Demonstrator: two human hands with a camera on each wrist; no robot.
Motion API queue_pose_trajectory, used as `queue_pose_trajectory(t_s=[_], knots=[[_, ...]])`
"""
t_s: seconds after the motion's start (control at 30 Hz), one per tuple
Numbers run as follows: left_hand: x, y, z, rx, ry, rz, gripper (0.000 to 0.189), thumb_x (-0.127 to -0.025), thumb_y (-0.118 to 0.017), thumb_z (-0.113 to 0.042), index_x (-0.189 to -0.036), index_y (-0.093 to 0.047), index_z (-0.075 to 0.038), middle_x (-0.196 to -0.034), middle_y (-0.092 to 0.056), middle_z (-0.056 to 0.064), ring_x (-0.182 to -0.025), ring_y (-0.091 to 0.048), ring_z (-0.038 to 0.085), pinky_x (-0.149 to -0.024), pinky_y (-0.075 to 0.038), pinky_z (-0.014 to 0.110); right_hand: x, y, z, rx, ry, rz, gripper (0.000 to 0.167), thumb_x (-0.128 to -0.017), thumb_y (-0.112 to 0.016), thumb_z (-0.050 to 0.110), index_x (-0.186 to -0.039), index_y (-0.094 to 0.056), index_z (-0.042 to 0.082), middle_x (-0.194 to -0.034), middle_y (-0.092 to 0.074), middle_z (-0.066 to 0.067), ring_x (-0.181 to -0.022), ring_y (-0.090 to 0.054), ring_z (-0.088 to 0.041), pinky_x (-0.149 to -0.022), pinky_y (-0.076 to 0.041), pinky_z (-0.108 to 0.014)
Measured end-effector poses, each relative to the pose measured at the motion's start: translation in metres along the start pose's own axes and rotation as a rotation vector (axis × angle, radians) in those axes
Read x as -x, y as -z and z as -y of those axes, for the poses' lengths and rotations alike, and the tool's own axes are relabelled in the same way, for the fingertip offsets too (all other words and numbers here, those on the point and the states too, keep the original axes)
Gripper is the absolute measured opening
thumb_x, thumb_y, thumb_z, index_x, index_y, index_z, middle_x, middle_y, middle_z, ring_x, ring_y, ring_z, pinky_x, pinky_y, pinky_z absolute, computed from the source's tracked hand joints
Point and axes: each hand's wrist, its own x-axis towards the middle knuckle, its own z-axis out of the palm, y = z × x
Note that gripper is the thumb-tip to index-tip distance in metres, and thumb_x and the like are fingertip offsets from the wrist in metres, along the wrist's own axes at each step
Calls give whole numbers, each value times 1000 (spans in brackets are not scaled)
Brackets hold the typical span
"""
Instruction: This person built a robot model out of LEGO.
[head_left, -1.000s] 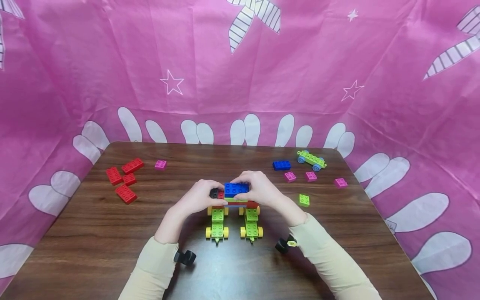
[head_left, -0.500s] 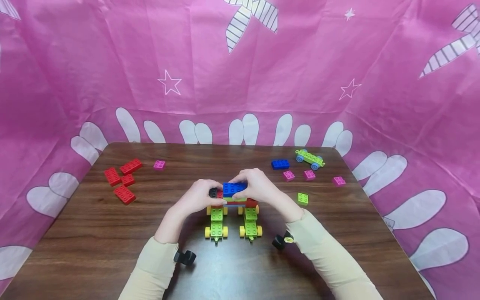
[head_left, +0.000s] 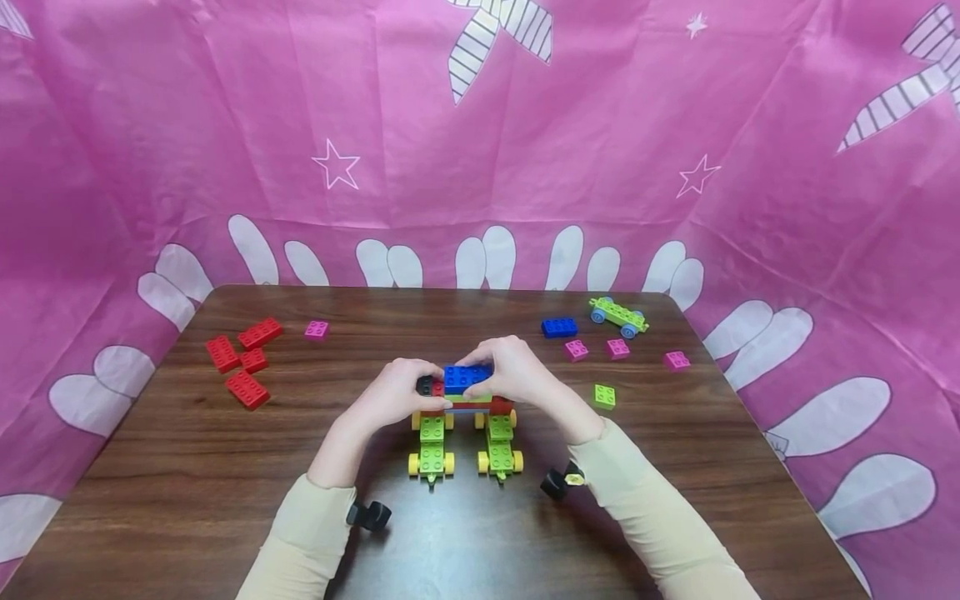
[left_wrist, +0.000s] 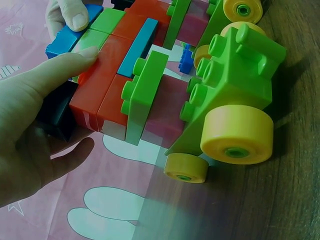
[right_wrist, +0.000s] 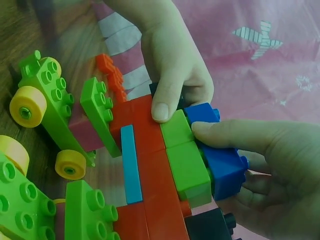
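A toy brick build stands on two lime wheeled bases (head_left: 432, 454) with yellow wheels. My left hand (head_left: 393, 395) grips its left end, the thumb on the front of a red brick (left_wrist: 107, 62) and fingers behind, around a black brick (left_wrist: 57, 110). With my right hand (head_left: 517, 377) I pinch a blue brick (head_left: 459, 380) at the top, thumb in front and fingers behind. Below it, green bricks (right_wrist: 187, 167) sit on the red layer. A thin blue piece (right_wrist: 131, 162) lies under the red bricks. Purplish bricks (left_wrist: 167, 107) join the green plates to the bases.
Several red bricks (head_left: 247, 389) and a pink brick (head_left: 317, 330) lie at the table's far left. Far right are another blue brick (head_left: 559, 327), a lime wheeled base (head_left: 618, 316) with blue wheels, a lime brick (head_left: 604, 396) and three pink bricks (head_left: 618, 348). A pink curtain hangs behind.
The head view drifts slightly, so the scene sits a little further left. Both hands keep their hold on the build, with no clear movement of the bricks.
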Motion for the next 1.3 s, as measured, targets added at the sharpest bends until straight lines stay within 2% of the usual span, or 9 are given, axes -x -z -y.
queue_pose_trajectory(t_s=[0.3,0.77,1.07,1.3], knots=[[1,0,-2,1,13,-1,37,-83,-79,-24,-114,-70,-6,-108,-71,7,-97,-63,21,-90,-56,40,4,-4,2,-22,-60,-32,33,-76,-85,22,-108,-77,15,-95,-72,2,-87,-60,-14,-78,-56,-28],[0,-1,-2,-10,12,-13,38,-81,-81,-23,-113,-71,-5,-107,-72,8,-95,-63,21,-90,-56,40,0,-3,0,-27,-67,-6,36,-76,-85,23,-110,-76,14,-105,-74,-2,-96,-63,-19,-82,-57,-33],[0,-2,-3,-13,12,-30,40,-79,-82,-22,-113,-71,-4,-107,-72,9,-94,-62,22,-88,-56,40,3,-8,0,-14,-72,-51,34,-75,-85,22,-107,-77,15,-101,-74,1,-93,-62,-17,-82,-56,-33],[0,-4,-5,-26,35,-55,40,-76,-84,-22,-110,-72,-4,-105,-72,8,-92,-62,21,-88,-57,40,1,-6,1,1,-66,-42,35,-74,-86,22,-107,-77,14,-102,-74,0,-95,-63,-17,-82,-57,-33]])
